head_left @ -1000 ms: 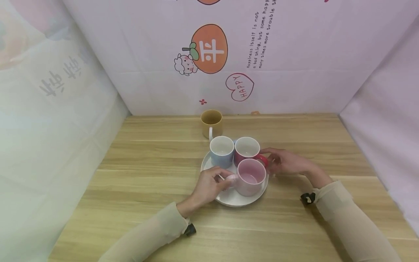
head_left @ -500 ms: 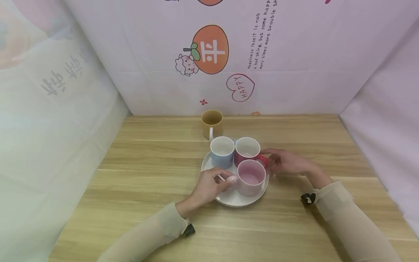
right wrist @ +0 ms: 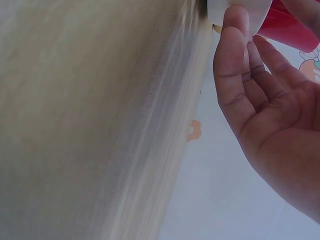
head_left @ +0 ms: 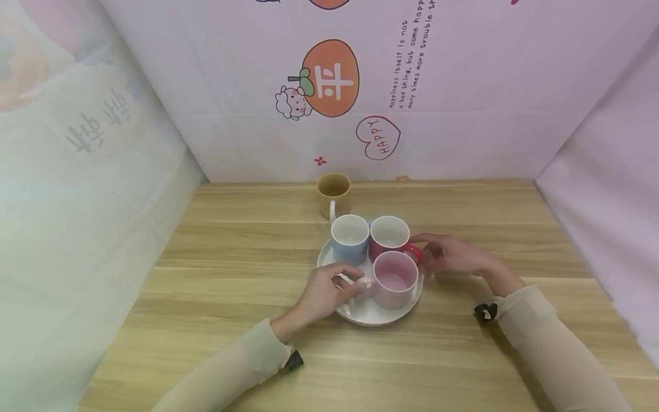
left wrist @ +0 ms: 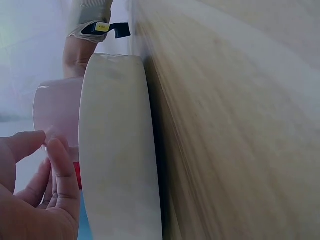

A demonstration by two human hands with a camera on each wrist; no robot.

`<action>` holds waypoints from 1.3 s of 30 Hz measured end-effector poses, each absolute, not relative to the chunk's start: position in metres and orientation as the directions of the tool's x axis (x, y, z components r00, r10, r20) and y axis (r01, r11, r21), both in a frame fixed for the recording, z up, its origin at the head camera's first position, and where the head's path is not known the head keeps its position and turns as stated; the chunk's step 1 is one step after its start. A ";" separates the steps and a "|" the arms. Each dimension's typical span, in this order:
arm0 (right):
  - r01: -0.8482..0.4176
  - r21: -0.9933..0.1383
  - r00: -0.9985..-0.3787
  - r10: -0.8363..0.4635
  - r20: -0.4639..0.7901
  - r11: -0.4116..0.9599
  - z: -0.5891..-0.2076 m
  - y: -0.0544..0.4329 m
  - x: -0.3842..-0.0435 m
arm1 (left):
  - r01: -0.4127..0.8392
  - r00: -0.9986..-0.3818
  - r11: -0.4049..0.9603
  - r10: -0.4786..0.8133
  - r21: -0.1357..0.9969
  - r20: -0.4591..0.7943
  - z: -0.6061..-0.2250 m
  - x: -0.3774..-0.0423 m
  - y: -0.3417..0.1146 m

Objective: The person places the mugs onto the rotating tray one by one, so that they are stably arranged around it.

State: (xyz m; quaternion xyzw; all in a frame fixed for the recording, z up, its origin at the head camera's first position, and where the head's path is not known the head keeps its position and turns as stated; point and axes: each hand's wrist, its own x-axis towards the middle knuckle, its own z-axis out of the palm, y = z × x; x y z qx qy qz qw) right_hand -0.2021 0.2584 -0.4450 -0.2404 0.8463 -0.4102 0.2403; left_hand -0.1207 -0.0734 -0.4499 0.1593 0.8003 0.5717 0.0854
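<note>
"Pink mug (head_left: 392, 297) first: where is it?"

"Upright on the white plate (head_left: 360, 313), just right of the fingertips of the left hand (head_left: 326, 289), with its handle turned toward them."

"Are those fingers pinching the handle?"

"I can't tell. Thumb and forefinger come close together at it, but neither view settles whether they grip or merely touch. On the right hand (head_left: 450, 254) the fingers are slightly bent and a little apart, reaching to the plate's rim and along the red mug (head_left: 380, 250). Whether any rests on the red handle, I can't say."

"What else is near?"

"The light blue mug (head_left: 350, 253) stands just beyond the left fingers; the yellow mug (head_left: 341, 205) is farther past them, on the desk (head_left: 231, 286)."

"What could go wrong?"

"Three mugs crowd that plate. If the left fingers caught in the handle while pulling away, the pink mug could tip, slide over the rim or knock the red one. A push from the right fingers might tilt the plate and shift all three."

"And against half a second earlier?"

"The left hand and its sleeve (head_left: 257, 352) have drawn back a touch from the pink mug. Mugs and plate look unmoved, and the right hand lies as it did."
</note>
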 end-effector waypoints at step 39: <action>-0.173 -0.814 -0.774 -0.588 -0.236 0.554 -0.442 0.257 -0.200 | 0.103 -0.890 0.226 0.456 0.969 -0.012 -0.450 -0.109 -0.064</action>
